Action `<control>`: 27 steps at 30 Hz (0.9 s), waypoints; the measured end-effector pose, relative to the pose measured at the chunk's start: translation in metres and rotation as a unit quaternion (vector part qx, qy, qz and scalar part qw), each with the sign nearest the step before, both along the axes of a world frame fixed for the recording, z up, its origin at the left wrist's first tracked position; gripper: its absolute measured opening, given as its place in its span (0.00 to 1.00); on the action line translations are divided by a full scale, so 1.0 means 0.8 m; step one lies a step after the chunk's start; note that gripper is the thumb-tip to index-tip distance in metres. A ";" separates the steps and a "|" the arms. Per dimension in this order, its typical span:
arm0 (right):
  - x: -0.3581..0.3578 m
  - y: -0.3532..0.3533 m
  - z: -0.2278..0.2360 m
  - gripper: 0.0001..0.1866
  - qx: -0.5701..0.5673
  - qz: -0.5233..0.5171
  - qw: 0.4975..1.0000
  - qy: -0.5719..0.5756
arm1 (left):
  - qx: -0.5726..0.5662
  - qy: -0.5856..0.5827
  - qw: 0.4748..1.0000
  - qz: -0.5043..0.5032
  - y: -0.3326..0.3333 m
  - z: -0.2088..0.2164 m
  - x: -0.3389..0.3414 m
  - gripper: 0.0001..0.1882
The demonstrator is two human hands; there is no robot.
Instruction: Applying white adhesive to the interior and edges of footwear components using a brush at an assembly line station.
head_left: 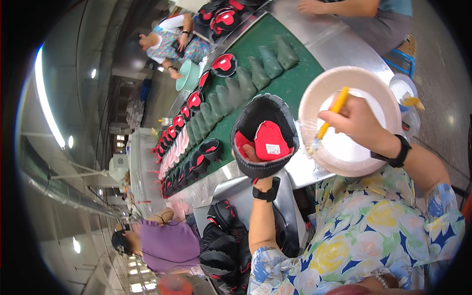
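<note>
My left hand (250, 153) holds up a black shoe upper (263, 169) with a red lining, its thumb hooked inside the opening. A white label shows on the red part within; the other fingers are hidden behind the upper. In my right hand (358, 120) is a brush with a yellow handle (340, 100), gripped between closed fingers. The brush's pale bristles point down at the left inner side of a beige basin (308, 96), which contains a white liquid (351, 153). The upper is left of the basin, apart from the brush.
A green conveyor belt (300, 73) carries rows of black-and-red uppers (195, 101), grey-green toe-shaped pieces (246, 81) and pink pieces (183, 141). More uppers (219, 248) fill a metal tray by my left forearm. A small tub (403, 88) stands right of the basin. Several people work nearby.
</note>
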State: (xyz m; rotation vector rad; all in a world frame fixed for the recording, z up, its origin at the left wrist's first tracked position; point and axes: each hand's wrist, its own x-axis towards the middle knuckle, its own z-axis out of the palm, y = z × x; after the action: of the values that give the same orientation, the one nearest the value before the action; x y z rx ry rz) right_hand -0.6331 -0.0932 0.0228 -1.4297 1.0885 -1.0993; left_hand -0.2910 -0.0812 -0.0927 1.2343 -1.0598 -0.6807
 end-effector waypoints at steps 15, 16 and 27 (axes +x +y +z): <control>-0.059 -0.011 -0.060 0.10 0.101 -0.057 0.993 0.013 | 0.129 0.056 0.989 0.049 -0.102 -0.084 0.252 0.19; -0.053 -0.019 -0.061 0.10 0.096 -0.053 0.994 0.017 | 0.126 0.095 0.985 0.068 -0.092 -0.095 0.302 0.21; -0.063 -0.051 -0.083 0.10 0.095 0.011 0.990 0.103 | 0.383 -0.568 0.602 0.410 0.072 -0.001 0.420 0.39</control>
State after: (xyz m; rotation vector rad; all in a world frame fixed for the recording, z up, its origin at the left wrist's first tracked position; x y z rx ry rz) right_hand -0.6833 -0.1336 -0.0432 -1.4200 1.2850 -0.8219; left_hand 0.0454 -0.0239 -0.0936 2.8541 -0.9379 0.6464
